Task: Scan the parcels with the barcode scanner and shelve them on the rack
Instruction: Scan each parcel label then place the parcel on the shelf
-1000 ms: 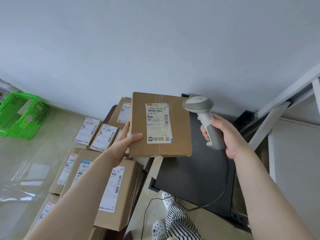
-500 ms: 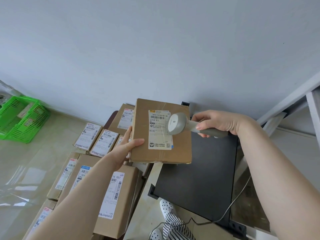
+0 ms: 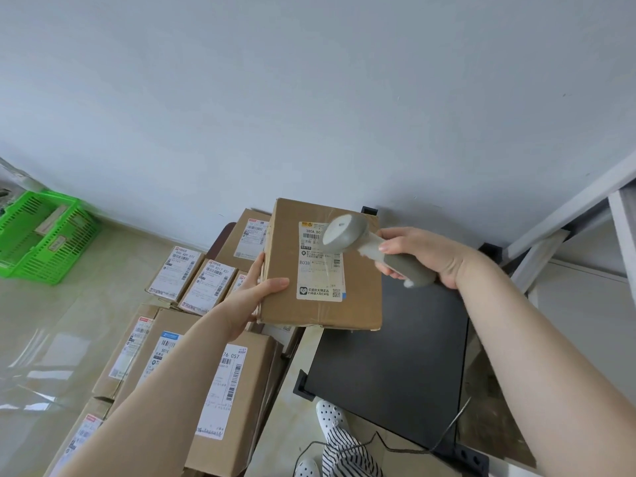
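Gripping parcel point(image 3: 323, 266) edge, left hand point(image 3: 251, 297) fingers curled; right hand point(image 3: 423, 256) clasps scanner point(image 3: 371, 249) over label.

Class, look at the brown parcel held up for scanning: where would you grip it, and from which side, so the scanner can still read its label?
Grip the parcel by its left edge, coming from the left, as the left hand does: thumb on the bare front cardboard, fingers behind. The box is flat and the label sits mid-face, so this likely leaves the barcode open to the scanner in the right hand.
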### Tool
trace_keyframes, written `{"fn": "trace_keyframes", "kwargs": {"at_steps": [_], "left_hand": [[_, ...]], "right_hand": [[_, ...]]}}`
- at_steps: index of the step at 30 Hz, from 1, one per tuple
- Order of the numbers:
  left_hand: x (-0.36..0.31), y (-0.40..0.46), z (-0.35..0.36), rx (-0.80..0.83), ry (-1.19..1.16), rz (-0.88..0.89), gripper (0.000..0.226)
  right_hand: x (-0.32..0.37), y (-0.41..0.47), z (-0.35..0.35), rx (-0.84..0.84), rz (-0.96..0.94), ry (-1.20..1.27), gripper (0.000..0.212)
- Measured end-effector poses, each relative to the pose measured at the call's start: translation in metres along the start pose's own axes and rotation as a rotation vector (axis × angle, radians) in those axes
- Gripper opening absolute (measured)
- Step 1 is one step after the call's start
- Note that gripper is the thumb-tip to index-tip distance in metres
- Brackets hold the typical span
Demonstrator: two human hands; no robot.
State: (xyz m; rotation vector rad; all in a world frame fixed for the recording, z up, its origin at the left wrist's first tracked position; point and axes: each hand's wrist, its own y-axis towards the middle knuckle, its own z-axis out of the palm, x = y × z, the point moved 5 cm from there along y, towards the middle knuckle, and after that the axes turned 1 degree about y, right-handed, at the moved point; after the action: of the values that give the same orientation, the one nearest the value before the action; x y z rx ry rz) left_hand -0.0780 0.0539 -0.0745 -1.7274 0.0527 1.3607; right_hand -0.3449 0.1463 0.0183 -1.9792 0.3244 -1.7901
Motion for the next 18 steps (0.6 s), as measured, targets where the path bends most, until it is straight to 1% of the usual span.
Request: {"fn": "trace_keyframes", "kwargs": {"at_steps": [2,3,7,10,12,14,18], "left_hand": [[0.000,0.001,0.000,0.001,0.000,-0.005,0.114],[0.001,0.002,0.001,0.000,-0.001,-0.008,0.114],[0.002,0.003,0.002,-0.001,-0.004,-0.019,0.114],[0.002,0.004,0.002,0.001,-0.003,-0.025,0.115],[0.002,0.004,0.002,0.002,0.000,-0.026,0.115],[0.001,0.004,0.002,-0.001,0.002,-0.029,0.116],[0.002,0.004,0.002,-0.006,0.001,-0.030,0.117]], "right_hand": [[0.000,0.006,0.019,-0.042,-0.031,0.174,0.054],[-0.002,0.009,0.029,-0.082,-0.015,0.266,0.050],[-0.014,0.014,0.066,-0.277,0.136,0.747,0.035],[-0.019,0.014,0.086,-0.377,0.162,0.983,0.033],[-0.020,0.013,0.093,-0.424,0.163,1.032,0.032],[-0.020,0.010,0.097,-0.453,0.167,1.029,0.030],[-0.018,0.004,0.101,-0.449,0.179,1.009,0.031]]}}
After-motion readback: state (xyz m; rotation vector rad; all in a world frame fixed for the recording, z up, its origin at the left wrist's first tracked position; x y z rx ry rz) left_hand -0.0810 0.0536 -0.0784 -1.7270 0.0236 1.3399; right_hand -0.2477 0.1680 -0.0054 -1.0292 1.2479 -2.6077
